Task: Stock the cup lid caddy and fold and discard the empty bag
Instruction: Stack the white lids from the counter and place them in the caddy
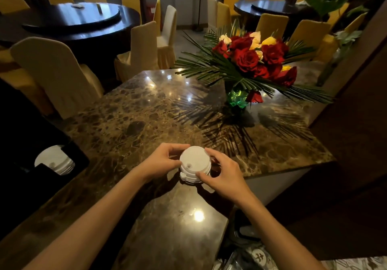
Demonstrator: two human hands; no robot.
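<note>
A short stack of white cup lids (194, 165) stands on the brown marble counter (146, 112), near its right front corner. My left hand (163, 160) holds the stack from the left, fingers curled round its upper rim. My right hand (222, 171) grips it from the right, thumb low against the side. At the far left a black lid caddy (69, 150) sits on the counter, with more white lids (56, 160) showing through its round opening. No bag is plainly visible.
A vase of red and yellow roses with palm fronds (251, 60) stands at the back right of the counter. Chairs in cream and yellow covers (56, 68) and round dark dining tables (79, 20) fill the room behind. The counter drops off just right of the stack.
</note>
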